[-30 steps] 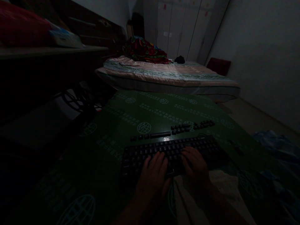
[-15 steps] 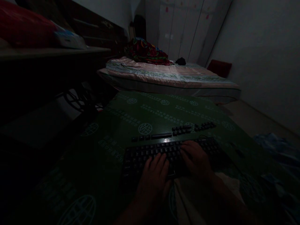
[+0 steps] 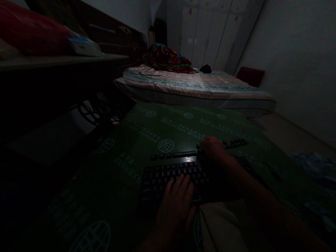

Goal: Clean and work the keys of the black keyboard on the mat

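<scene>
A black keyboard (image 3: 170,175) lies on the green table, with gaps at its near edge where keys are off. My left hand (image 3: 177,201) lies over its lower middle, fingers stretched and slightly spread on the keys, holding nothing. Beyond the keyboard runs a row of loose keycaps, with a long space bar (image 3: 184,154) and small keycaps (image 3: 162,156) to its left. My right hand (image 3: 214,148) is over the right part of this row, fingers curled together, fingertips down by a small keycap. What is between them is hidden. More loose keycaps (image 3: 237,142) lie to its right.
The green table (image 3: 126,140) bears printed globes and lettering. Beyond it stands a bed (image 3: 194,85) with a red patterned blanket (image 3: 168,59). A dark ledge (image 3: 112,57) at left holds a red bag (image 3: 34,31). Light cloth (image 3: 220,220) shows at the near edge.
My right hand has moved from the keyboard's upper right keys forward to the loose keycaps, its fingers drawn together. My left hand stays on the keyboard. The view has shifted slightly.
</scene>
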Demonstrator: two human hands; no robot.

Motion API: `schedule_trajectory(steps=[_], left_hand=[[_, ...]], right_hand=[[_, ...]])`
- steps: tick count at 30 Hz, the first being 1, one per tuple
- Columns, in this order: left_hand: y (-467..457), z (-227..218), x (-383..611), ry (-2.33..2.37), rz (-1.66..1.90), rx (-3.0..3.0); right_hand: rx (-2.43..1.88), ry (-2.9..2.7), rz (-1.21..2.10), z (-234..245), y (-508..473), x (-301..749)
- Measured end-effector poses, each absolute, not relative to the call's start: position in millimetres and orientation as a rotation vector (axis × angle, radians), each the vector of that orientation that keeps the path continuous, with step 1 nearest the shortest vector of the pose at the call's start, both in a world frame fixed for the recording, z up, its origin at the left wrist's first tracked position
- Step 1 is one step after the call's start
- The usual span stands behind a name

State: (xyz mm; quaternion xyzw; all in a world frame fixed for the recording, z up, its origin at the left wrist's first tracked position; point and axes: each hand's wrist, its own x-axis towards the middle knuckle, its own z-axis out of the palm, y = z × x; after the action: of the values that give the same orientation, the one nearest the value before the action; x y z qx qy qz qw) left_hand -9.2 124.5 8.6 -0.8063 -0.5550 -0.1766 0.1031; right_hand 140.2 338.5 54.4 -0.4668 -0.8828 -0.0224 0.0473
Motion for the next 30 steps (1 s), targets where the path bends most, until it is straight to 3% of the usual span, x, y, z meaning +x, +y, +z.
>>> schedule_trajectory(steps=[30], left_hand=[[123.5, 13.9, -7.4, -1.708, -0.506, -2.424]], right_hand=[[-1.425, -2.867, 0.093, 46.2, 373.2, 127.3]])
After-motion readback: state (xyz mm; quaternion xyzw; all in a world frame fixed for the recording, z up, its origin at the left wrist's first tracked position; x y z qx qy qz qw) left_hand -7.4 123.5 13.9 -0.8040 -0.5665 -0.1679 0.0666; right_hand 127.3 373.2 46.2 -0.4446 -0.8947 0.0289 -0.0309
